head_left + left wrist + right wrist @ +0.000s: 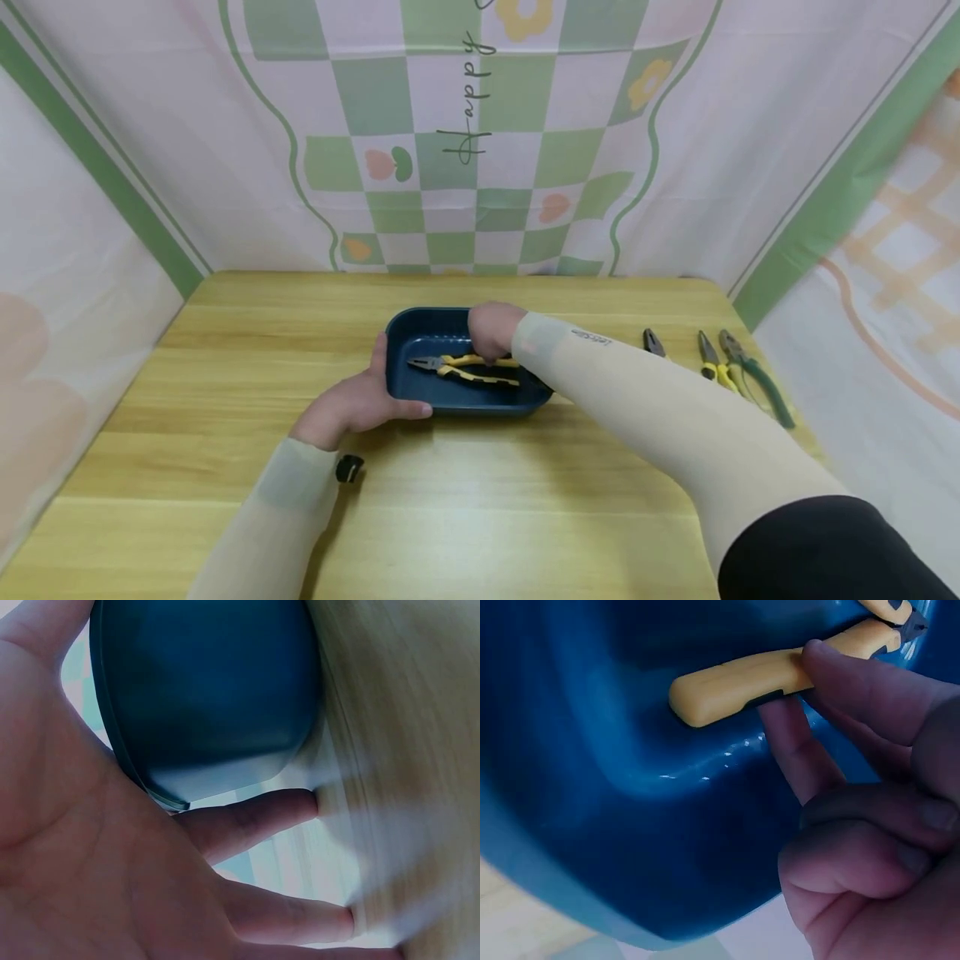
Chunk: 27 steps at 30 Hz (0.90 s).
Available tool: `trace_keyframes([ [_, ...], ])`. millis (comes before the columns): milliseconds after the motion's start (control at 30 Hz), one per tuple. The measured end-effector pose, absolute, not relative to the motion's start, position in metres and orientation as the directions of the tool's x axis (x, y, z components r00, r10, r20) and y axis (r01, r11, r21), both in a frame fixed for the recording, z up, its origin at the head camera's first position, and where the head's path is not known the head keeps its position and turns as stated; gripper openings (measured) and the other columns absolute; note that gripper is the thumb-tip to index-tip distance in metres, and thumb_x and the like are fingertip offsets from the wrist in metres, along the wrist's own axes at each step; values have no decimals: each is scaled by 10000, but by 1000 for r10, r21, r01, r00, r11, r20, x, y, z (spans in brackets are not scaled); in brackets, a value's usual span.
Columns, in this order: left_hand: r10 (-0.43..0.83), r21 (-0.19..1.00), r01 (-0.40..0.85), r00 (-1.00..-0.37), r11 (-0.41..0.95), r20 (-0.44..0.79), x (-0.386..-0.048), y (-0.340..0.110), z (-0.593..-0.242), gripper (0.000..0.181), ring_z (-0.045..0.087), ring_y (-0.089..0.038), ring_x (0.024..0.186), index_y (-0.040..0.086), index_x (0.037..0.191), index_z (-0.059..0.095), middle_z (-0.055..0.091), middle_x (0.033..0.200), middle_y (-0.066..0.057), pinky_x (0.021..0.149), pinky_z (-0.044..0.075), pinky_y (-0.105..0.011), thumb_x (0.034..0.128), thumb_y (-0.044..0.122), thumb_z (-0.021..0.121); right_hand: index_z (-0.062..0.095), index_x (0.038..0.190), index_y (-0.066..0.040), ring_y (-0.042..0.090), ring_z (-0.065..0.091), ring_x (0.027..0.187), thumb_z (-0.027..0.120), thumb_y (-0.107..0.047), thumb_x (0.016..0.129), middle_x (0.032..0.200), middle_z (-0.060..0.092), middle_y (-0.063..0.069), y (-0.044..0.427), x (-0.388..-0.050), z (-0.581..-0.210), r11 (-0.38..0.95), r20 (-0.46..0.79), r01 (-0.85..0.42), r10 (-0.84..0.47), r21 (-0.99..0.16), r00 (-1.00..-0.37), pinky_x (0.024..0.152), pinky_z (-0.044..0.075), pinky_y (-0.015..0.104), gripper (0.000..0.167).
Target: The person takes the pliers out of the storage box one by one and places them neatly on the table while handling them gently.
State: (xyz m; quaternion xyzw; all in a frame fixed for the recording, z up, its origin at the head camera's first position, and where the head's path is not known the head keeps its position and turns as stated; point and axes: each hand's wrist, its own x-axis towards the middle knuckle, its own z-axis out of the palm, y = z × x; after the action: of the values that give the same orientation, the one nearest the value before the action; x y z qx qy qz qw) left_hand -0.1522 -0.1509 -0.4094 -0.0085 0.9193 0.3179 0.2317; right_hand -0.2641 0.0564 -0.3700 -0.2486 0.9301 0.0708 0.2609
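Note:
A dark blue rectangular tray [408, 409] stands on the table, with yellow-and-black pliers [480, 378] inside. The jaws of the pliers lie toward the tray's left end and the two handles are spread apart. My right hand [495, 329] reaches in from the right and pinches the far handle between thumb and fingers, as the right wrist view shows on the yellow handle [735, 682]. At the tray's left end rests my left hand [356, 406], thumb along the near side and fingers extended by the end wall; its palm [105, 847] faces the tray in the left wrist view.
To the right on the wooden table [480, 508] lie dark-jawed pliers [652, 342], partly hidden by the right sleeve, yellow-handled pliers [709, 358] and green-handled pliers [765, 387]. Behind the table hangs a patterned cloth [450, 208].

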Motion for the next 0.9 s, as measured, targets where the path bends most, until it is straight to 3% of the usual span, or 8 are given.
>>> trace_keyframes([
  [267, 127, 585, -166, -896, 794, -426, -152, -149, -407, 1388, 552, -403, 1181, 174, 1552, -244, 370, 1490, -321, 980, 416, -557, 739, 696, 752, 694, 746, -120, 178, 498, 642, 567, -116, 985, 752, 599, 24, 54, -269, -367, 867, -457, -496, -461, -49, -761, 619, 467, 310, 271],
  [367, 124, 580, -169, -894, 797, -430, -151, -149, -407, 1392, 552, -401, 1186, 176, 1551, -245, 382, 1489, -309, 985, 416, -544, 735, 696, 755, 754, 836, -136, 151, 566, 740, 626, -206, 980, 841, 653, -9, 57, -274, -365, 866, -423, -464, -497, -187, -757, 726, 501, 335, 206],
  [467, 126, 578, -169, -892, 798, -435, -151, -149, -407, 1390, 558, -396, 1182, 174, 1548, -252, 393, 1484, -303, 985, 418, -543, 739, 697, 750, 772, 1077, -154, 128, 605, 890, 709, -328, 934, 1032, 696, -25, 62, -280, -363, 843, -439, -340, -514, -416, -737, 845, 500, 370, 234],
  [567, 133, 577, -166, -888, 800, -440, -151, -149, -407, 1383, 586, -385, 1137, 165, 1543, -261, 421, 1458, -314, 969, 428, -550, 751, 695, 741, 688, 1286, -156, 134, 556, 732, 740, -354, 910, 1176, 686, 30, 66, -284, -363, 784, -520, -106, -499, -611, -693, 711, 491, 341, 428],
  [700, 133, 573, -166, -886, 803, -444, -151, -150, -407, 1376, 598, -374, 1106, 157, 1542, -261, 427, 1448, -324, 959, 432, -557, 758, 699, 731, 600, 1388, -130, 130, 356, 497, 775, -257, 887, 1229, 659, 98, 66, -284, -367, 675, -610, 186, -470, -714, -639, 494, 361, 263, 545],
  [833, 137, 575, -161, -887, 802, -441, -151, -150, -407, 1362, 598, -367, 1099, 156, 1547, -250, 426, 1450, -320, 960, 432, -551, 768, 688, 731, 629, 1354, -135, 124, 345, 496, 799, -198, 856, 1213, 654, 83, 61, -278, -373, 664, -623, 235, -436, -710, -649, 486, 349, 250, 530],
  [900, 143, 580, -158, -887, 799, -438, -150, -149, -407, 1358, 602, -360, 1087, 151, 1547, -248, 437, 1440, -322, 957, 434, -547, 773, 677, 735, 660, 1320, -157, 132, 450, 606, 808, -206, 846, 1243, 641, 58, 58, -274, -376, 707, -614, 185, -418, -682, -670, 564, 414, 273, 499],
])
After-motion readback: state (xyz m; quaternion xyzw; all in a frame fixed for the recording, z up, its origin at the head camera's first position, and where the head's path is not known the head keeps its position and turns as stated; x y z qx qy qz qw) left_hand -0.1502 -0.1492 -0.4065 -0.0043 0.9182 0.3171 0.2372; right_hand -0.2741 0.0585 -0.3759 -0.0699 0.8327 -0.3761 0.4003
